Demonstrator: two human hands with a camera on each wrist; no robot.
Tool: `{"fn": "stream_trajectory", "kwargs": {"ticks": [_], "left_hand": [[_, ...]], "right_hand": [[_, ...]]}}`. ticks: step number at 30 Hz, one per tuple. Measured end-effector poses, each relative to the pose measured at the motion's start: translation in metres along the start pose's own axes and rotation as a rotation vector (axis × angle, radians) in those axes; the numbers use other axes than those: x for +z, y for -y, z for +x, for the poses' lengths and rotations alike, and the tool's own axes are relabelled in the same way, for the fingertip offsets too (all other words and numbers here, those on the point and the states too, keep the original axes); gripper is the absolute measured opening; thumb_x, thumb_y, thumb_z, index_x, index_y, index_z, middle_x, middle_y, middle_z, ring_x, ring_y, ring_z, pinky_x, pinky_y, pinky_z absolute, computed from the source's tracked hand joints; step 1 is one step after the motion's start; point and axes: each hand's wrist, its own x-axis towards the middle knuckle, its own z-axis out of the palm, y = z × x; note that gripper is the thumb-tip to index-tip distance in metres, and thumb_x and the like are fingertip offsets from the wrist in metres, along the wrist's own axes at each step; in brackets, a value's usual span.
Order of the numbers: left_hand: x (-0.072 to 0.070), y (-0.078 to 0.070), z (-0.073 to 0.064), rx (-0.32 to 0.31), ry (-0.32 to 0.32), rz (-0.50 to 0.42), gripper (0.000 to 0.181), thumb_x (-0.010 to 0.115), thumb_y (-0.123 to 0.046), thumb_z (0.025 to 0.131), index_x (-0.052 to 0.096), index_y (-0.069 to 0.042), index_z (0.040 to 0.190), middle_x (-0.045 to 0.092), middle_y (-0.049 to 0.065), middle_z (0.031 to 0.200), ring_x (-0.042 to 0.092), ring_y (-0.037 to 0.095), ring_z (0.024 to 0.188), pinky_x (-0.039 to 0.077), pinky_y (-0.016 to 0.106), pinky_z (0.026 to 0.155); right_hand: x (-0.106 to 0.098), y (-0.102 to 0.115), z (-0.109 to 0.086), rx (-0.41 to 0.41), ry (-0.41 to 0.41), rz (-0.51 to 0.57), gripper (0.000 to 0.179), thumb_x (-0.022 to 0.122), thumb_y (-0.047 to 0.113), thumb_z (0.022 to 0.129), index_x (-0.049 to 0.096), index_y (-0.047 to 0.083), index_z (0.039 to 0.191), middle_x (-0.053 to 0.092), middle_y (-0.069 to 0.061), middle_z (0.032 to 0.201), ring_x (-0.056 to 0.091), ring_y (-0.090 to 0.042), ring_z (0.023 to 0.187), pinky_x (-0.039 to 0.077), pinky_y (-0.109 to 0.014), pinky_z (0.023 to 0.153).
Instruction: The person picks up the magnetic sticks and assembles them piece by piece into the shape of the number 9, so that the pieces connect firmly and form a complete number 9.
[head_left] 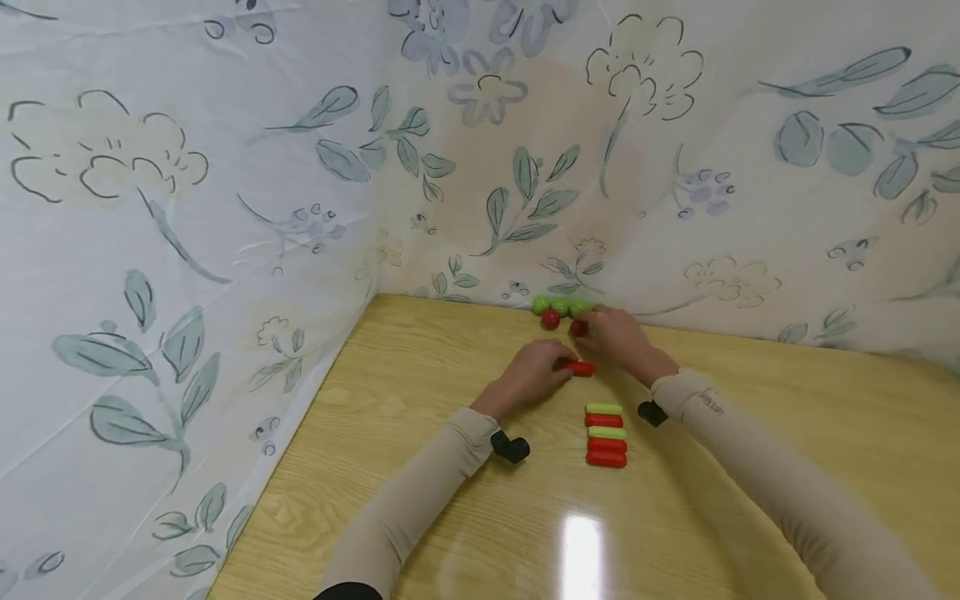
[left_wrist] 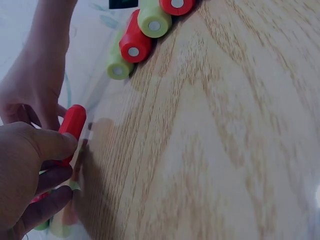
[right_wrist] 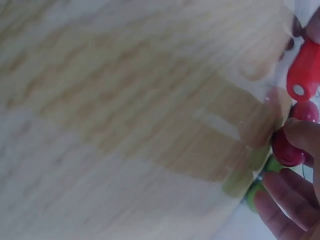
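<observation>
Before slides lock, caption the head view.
Left hand pinches a red rod; right hand grips a red ball near green balls.

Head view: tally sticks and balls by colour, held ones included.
Red sticks: 4, one held by the left hand
Yellow-green sticks: 2
Green balls: 3
Red balls: 2, one held by the right hand
Total: 11 visible; the right hand may hide more.
</observation>
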Motion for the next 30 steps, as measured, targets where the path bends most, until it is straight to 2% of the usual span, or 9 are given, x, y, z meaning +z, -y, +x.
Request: {"fn": "stream_trajectory", "kwargs": {"ticks": [5,9,16,21,25,30], "left_hand": [[0.007,-0.003,-0.003,0.009,0.025,0.005,0.016,0.07,-0.02,0.095,0.075,-0.015,0.11,0.065,-0.01,0.096,0.057,0.005,0.086,0.045,0.02,0.078],[0.006,-0.004,-0.005,-0.002,0.031,0.009,0.017,0.07,-0.021,0.096,0.075,-0.016,0.111,0.066,-0.009,0.098,0.057,0.005,0.087,0.045,0.019,0.079],[-0.007,-0.003,0.004,-0.022,-0.039,0.033,0.019,0.071,-0.021,0.095,0.076,-0.015,0.112,0.068,-0.008,0.1,0.06,0.006,0.091,0.047,0.021,0.081],[-0.011,-0.007,0.01,-0.036,-0.042,0.014,0.02,0.071,-0.025,0.095,0.076,-0.016,0.112,0.069,-0.008,0.101,0.061,0.006,0.09,0.047,0.021,0.078],[-0.011,-0.007,0.012,-0.06,-0.042,0.021,0.02,0.071,-0.027,0.095,0.076,-0.017,0.112,0.069,-0.009,0.101,0.059,0.005,0.087,0.045,0.02,0.076],[-0.006,-0.012,0.02,-0.033,-0.04,0.047,0.019,0.07,-0.026,0.095,0.076,-0.017,0.112,0.07,-0.008,0.101,0.058,0.004,0.085,0.045,0.02,0.073]], "right_hand": [[0.007,-0.002,-0.011,-0.023,-0.005,-0.011,0.016,0.078,0.012,0.086,0.072,0.003,0.099,0.063,-0.007,0.082,0.057,-0.024,0.071,0.052,-0.042,0.069],[0.003,-0.003,-0.018,-0.028,-0.005,-0.009,0.021,0.079,0.012,0.085,0.073,0.002,0.102,0.066,-0.009,0.084,0.057,-0.023,0.071,0.052,-0.042,0.069],[-0.016,-0.012,-0.029,0.004,-0.012,0.034,0.025,0.08,0.014,0.086,0.072,-0.001,0.104,0.067,-0.011,0.087,0.062,-0.025,0.075,0.052,-0.044,0.069],[-0.023,-0.025,-0.046,0.036,0.0,0.064,0.026,0.08,0.012,0.086,0.071,-0.002,0.105,0.069,-0.012,0.09,0.065,-0.027,0.08,0.053,-0.044,0.071],[-0.02,-0.027,-0.054,0.014,-0.011,0.098,0.026,0.081,0.01,0.084,0.071,-0.002,0.105,0.071,-0.013,0.093,0.068,-0.027,0.083,0.054,-0.045,0.072],[-0.022,-0.03,-0.066,0.004,-0.033,0.089,0.027,0.081,0.01,0.083,0.072,-0.001,0.105,0.072,-0.012,0.095,0.069,-0.027,0.085,0.054,-0.046,0.073]]}}
